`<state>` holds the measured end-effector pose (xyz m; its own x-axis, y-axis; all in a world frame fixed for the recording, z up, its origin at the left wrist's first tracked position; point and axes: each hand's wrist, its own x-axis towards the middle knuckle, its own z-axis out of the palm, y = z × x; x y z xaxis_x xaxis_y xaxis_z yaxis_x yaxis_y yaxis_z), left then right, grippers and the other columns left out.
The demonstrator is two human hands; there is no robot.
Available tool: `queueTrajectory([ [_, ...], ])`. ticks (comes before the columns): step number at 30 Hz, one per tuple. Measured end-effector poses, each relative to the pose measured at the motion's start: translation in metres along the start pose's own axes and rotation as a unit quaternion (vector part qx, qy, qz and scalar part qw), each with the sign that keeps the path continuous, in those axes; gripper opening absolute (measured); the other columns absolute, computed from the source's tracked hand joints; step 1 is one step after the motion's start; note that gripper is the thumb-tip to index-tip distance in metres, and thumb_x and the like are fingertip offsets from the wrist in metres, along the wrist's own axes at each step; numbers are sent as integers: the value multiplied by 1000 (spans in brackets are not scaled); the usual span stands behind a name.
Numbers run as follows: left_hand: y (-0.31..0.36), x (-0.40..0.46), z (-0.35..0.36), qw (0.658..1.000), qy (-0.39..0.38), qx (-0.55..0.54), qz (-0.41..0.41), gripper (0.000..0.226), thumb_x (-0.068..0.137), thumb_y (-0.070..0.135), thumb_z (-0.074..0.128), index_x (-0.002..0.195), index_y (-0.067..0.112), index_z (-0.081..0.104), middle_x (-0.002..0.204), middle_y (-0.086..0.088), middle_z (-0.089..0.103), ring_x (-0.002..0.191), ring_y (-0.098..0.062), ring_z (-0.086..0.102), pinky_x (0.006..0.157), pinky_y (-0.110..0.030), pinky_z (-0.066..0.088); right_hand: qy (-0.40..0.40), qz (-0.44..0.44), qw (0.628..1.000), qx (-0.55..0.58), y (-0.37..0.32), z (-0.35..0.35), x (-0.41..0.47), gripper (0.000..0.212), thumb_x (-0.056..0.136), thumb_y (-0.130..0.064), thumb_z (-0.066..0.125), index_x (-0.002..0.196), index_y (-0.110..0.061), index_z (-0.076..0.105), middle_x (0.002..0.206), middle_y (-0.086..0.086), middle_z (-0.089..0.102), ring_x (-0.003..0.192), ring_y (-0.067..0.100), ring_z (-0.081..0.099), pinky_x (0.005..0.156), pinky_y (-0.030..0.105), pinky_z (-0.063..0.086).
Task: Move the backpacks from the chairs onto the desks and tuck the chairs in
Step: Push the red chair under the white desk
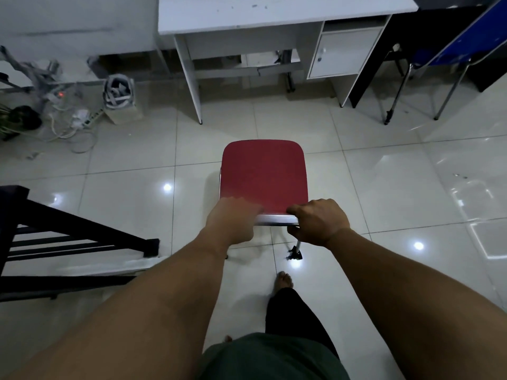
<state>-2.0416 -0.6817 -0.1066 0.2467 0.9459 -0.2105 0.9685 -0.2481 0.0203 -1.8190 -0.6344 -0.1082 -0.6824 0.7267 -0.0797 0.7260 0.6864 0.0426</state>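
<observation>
Both of my hands are on the near edge of the red chair (pixel 264 174): my right hand (pixel 319 222) curls its fingers round the metal rail, while my left hand (pixel 233 220) is too blurred to read. The chair stands well short of the white desk (pixel 274 15), its seat bare, no backpack in view. I judge this the tucking-in step; next comes a straight push into the gap under the desk.

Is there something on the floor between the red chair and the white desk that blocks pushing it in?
Nothing visible: bare tiles lie between the red chair and the white desk. Both hands grip its back rail.
</observation>
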Motion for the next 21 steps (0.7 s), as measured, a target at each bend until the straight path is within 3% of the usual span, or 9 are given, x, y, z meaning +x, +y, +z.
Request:
queueTrajectory([
  [14,-18,118,-27,992,1,-61,-108,39,74,27,64,109,43,61,86,11,68,72,-17,63,64,-30,52,-32,-41,998,22,98,-11,98,24,81,-45,56,97,-30,64,70,-4,65,58,26,59,55,28,41],
  [21,-26,153,-36,992,-17,-61,-106,39,74,27,64,111,40,60,92,11,68,77,-17,62,69,-33,53,-43,-65,997,25,129,-10,129,26,81,-46,55,98,-29,64,72,-3,66,60,27,61,56,28,44],
])
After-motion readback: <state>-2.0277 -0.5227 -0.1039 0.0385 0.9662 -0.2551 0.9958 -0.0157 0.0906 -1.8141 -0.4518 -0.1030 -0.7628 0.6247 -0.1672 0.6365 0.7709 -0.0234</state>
